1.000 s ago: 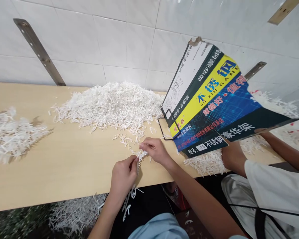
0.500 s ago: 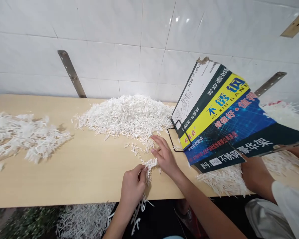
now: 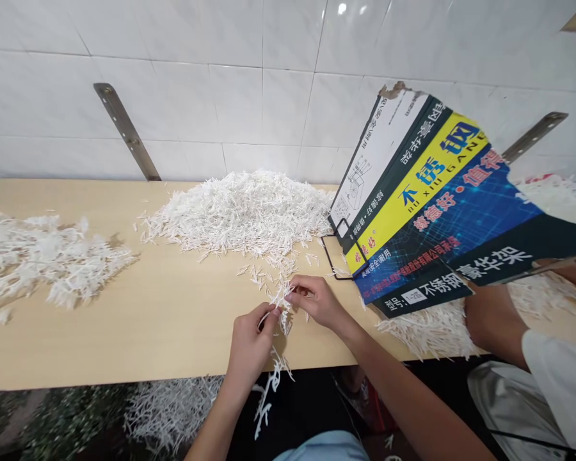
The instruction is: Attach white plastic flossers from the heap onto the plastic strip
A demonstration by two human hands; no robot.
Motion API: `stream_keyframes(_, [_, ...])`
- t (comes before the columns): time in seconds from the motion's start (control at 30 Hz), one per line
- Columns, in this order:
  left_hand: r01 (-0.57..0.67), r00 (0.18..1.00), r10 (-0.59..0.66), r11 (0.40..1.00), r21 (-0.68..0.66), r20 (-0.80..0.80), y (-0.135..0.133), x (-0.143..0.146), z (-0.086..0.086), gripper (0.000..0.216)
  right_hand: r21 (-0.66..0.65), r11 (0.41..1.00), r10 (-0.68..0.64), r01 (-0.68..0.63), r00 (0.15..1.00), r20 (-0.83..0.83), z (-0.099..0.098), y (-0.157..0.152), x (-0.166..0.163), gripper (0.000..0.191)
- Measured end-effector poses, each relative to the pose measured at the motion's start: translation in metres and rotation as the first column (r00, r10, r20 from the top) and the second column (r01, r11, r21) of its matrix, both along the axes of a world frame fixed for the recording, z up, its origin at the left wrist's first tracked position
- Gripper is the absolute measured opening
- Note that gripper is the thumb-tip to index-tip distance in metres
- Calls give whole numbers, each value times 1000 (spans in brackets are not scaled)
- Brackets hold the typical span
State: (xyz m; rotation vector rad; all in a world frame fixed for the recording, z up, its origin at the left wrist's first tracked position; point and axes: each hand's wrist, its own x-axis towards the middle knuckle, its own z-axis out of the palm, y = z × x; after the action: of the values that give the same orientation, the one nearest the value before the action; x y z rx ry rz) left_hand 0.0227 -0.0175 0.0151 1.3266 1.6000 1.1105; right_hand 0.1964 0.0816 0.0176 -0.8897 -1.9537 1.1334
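My left hand (image 3: 250, 339) is closed on a white plastic strip with small side pieces (image 3: 274, 368) that hangs down past the table's front edge. My right hand (image 3: 315, 299) pinches the strip's upper end, fingers pressed together, just right of my left hand. Both hands hover over the light wooden table (image 3: 163, 314) near its front edge. A large heap of small white plastic pieces (image 3: 242, 208) lies beyond the hands, with loose pieces (image 3: 262, 275) scattered between.
A second white heap (image 3: 43, 256) lies at the left. A printed cardboard panel (image 3: 432, 205) stands tilted on a wire stand at the right. Another person's arm (image 3: 494, 323) and more white pieces are under it. White scraps (image 3: 168, 406) lie below the table. A tiled wall stands behind.
My right hand came back from the loose pieces near the heap and closed on the strip's upper end again. The view shifted slightly.
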Motion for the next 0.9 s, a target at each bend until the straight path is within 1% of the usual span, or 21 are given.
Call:
stream_keyframes(0.1, [25, 999, -25, 1000, -6, -21, 0, -1, 0, 32, -106, 994, -28, 18, 995, -92, -3, 4, 2, 29])
stream_keyframes(0.17, [25, 1000, -25, 1000, -10, -19, -1, -2, -1, 30, -170, 984, -85, 57, 982, -167, -5, 6, 4, 31])
stream_keyframes(0.23, [19, 1000, -19, 1000, -8, -8, -2, -2, -1, 29, -197, 976, -136, 94, 968, -211, -5, 6, 6, 34])
stream_keyframes(0.27, [13, 1000, -13, 1000, -5, -1, -3, -3, -1, 29, -187, 978, -130, 91, 969, -211, -4, 6, 6, 35])
stream_keyframes(0.3, [2, 1000, -2, 1000, -4, 5, -3, -3, -1, 29, -158, 985, -96, 65, 975, -199, -2, 6, 7, 36])
stream_keyframes(0.37, [-24, 1000, 24, 1000, -6, 12, -3, -2, 0, 29, -67, 997, 37, -47, 990, -137, 2, 4, 6, 42])
stream_keyframes(0.43, [-38, 999, 38, 999, -14, 10, -3, -2, 1, 29, 29, 988, 154, -152, 986, -59, 6, 2, 5, 50])
stream_keyframes(0.47, [-38, 999, 38, 999, -20, 7, -2, -1, 2, 29, 60, 983, 174, -172, 984, -33, 6, 1, 4, 48])
stream_keyframes(0.5, [-33, 999, 33, 999, -23, 2, -2, -1, 2, 29, 76, 984, 162, -159, 987, -23, 5, 0, 3, 40])
stream_keyframes(0.53, [-24, 1000, 24, 999, -24, -2, -1, 0, 2, 29, 77, 990, 124, -122, 992, -25, 2, 0, 2, 32])
stream_keyframes(0.57, [-13, 1000, 12, 1000, -21, -9, 0, 0, 2, 30, 64, 995, 73, -71, 997, -33, -1, 0, 2, 28])
stream_keyframes(0.67, [16, 999, -16, 1000, -3, -30, -1, 1, -1, 31, -53, 996, -75, 72, 996, -57, -12, 4, 3, 34])
stream_keyframes(0.73, [10, 1000, -10, 1000, 9, -19, -4, 1, -3, 30, -160, 964, -233, 210, 962, -141, -19, 10, 5, 40])
stream_keyframes(0.8, [-10, 1000, 10, 1000, 23, 19, -9, -1, -5, 30, -250, 905, -403, 345, 882, -243, -21, 15, 6, 48])
stream_keyframes(0.83, [-23, 999, 22, 999, 26, 41, -11, -2, -5, 30, -265, 891, -435, 369, 862, -261, -20, 16, 5, 51])
stream_keyframes(0.87, [-33, 998, 32, 999, 22, 58, -12, -3, -5, 31, -243, 903, -409, 354, 880, -241, -18, 16, 5, 51])
stream_keyframes(0.9, [-41, 997, 40, 999, 13, 68, -12, -4, -5, 31, -182, 934, -341, 308, 920, -192, -15, 15, 3, 50])
